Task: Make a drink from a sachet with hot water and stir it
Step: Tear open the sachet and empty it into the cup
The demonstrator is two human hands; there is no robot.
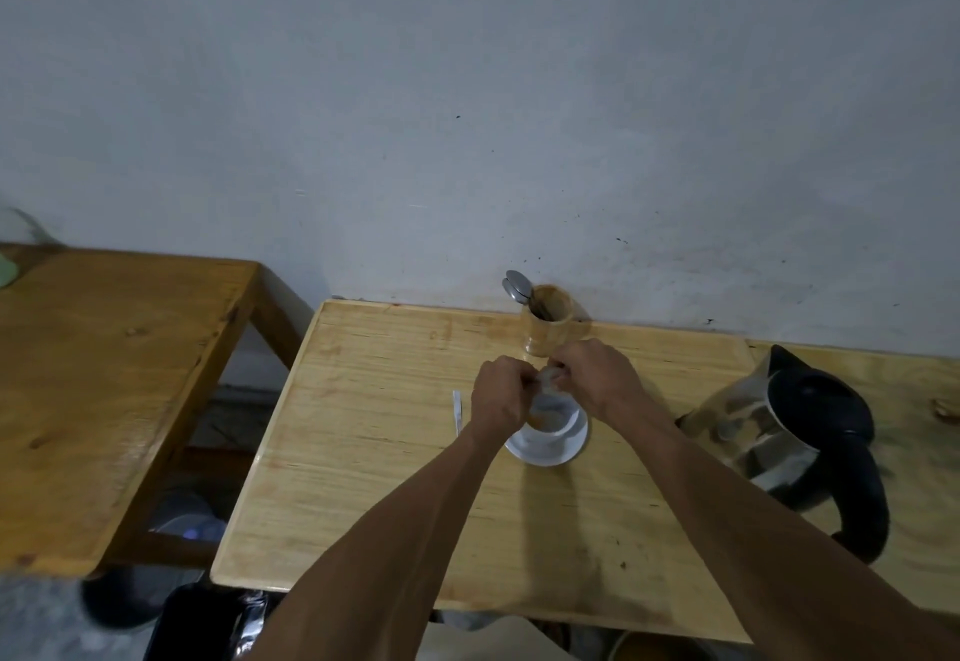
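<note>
A white cup stands on a white saucer in the middle of the pale wooden table. Just above the cup, my left hand and my right hand both pinch a small blurred sachet between their fingertips. The sachet hangs over the cup's mouth and is partly hidden by my fingers. A torn white strip lies on the table left of the saucer. A steel kettle with a black lid and handle stands to the right.
A wooden holder with a metal spoon in it stands against the wall behind the cup. A darker wooden table sits to the left across a gap. Dark objects lie on the floor below.
</note>
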